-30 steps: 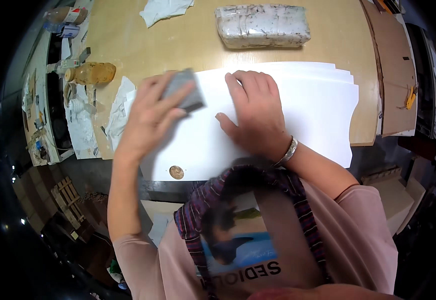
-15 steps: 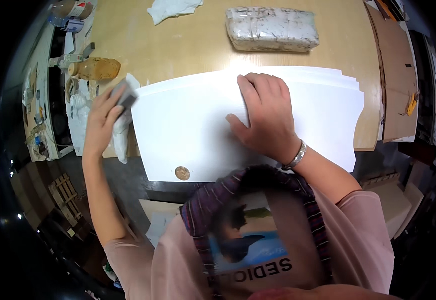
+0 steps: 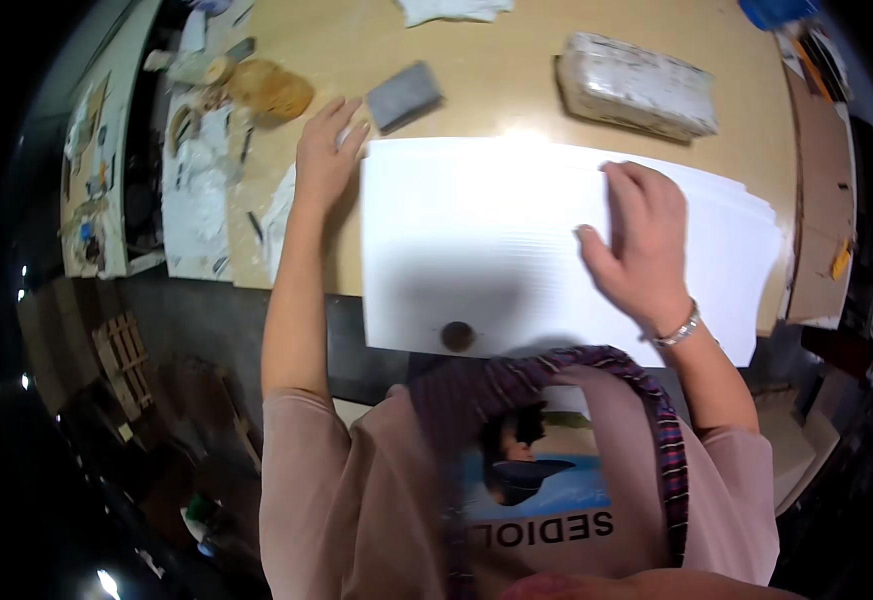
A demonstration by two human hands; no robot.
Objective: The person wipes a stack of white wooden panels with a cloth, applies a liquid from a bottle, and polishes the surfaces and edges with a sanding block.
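Note:
White sheets (image 3: 477, 230) lie stacked on the wooden table, their far edges slightly staggered. A dark round spot (image 3: 457, 336) shows near the top sheet's front edge; I cannot tell whether it is a hole or a disc. My right hand (image 3: 647, 235) rests on the right part of the stack, fingers toward its far edge, thumb spread. Beyond the stack's far left corner lies a grey block (image 3: 404, 97), like a sanding block. My left hand (image 3: 329, 160) is beside that corner, fingers apart, not touching the block. A crumpled white cloth (image 3: 280, 220) shows partly behind my left forearm.
A long block wrapped in worn white tape (image 3: 642, 87) lies beyond the stack. At the left stands an amber plastic bottle (image 3: 272, 88) on its side among clutter. Another white cloth (image 3: 454, 8) is at the far edge; brown cardboard (image 3: 825, 200) leans at the right.
My left hand has let go of the grey block, which now lies on the table. My right hand stays on the sheets. The whole view has shifted.

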